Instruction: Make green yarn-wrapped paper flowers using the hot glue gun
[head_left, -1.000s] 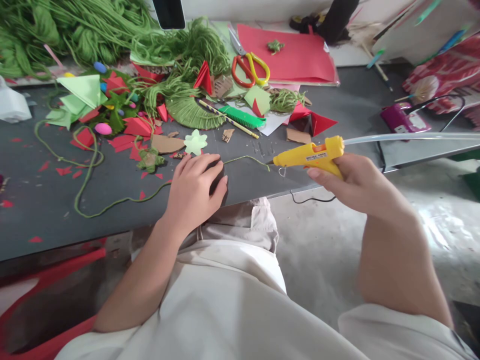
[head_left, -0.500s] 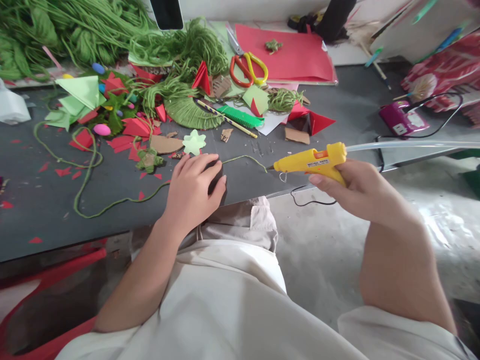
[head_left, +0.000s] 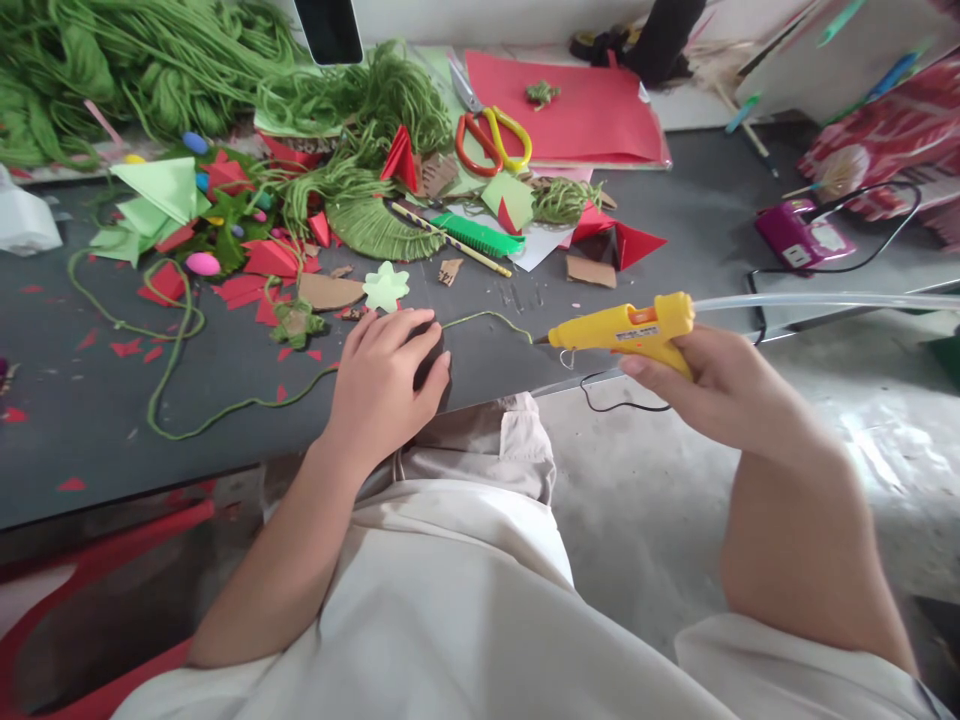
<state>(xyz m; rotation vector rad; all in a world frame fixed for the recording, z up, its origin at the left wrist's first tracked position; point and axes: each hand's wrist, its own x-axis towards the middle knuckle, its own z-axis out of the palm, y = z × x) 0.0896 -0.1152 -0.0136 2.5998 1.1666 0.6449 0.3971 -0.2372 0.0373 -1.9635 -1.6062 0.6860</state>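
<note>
My right hand [head_left: 709, 385] is closed around the grip of a yellow glue gun [head_left: 622, 328] with a clear glue stick [head_left: 817, 300] running out of its back. The nozzle points left, just short of the free end of a green yarn strand [head_left: 487, 318]. My left hand [head_left: 386, 380] rests on the dark table [head_left: 90, 440] near its front edge, fingers curled over the strand and pressing it down. A pale green paper flower [head_left: 387, 287] lies just beyond that hand.
Piles of green yarn [head_left: 150, 60], red and green paper scraps, cardboard bits, a green comb [head_left: 480, 235], a pencil, and red-and-yellow scissors [head_left: 491, 140] on red paper [head_left: 577, 110] crowd the far table. A purple device [head_left: 799, 235] with a black cable sits at the right.
The glue gun has dropped slightly and shifted a little right. My left hand stays on the strand.
</note>
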